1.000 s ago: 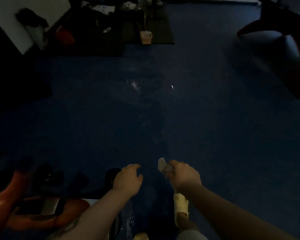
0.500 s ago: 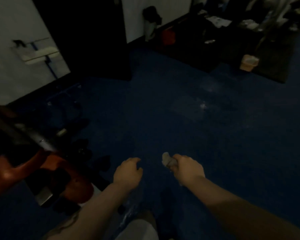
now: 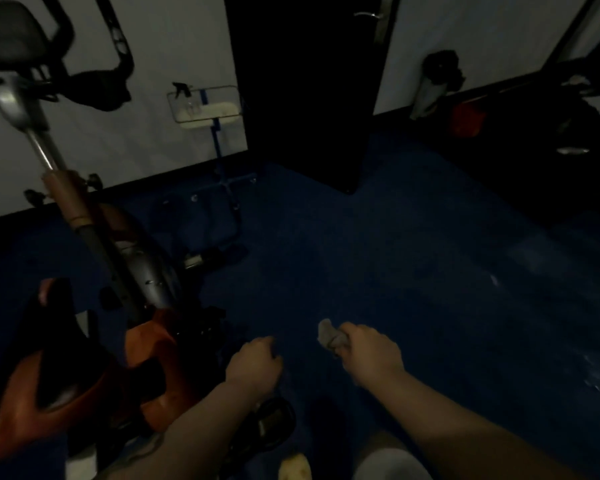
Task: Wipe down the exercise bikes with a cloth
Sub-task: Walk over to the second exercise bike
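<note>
While our right hand [image 3: 371, 351] grips the crumpled cloth [image 3: 329, 336] above the blue floor [image 3: 430, 271], our left hand [image 3: 253, 365] hangs curled, holding nothing; the orange exercise bike [image 3: 94, 289] stands just left, untouched

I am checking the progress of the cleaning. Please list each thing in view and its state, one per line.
cloth: bunched, gripped in the right hand, touching no bike
right hand: holds the cloth above the floor
left hand: curled, holding nothing
exercise bike: upright at the left, untouched
dark door: too dark to tell whether ajar
</note>
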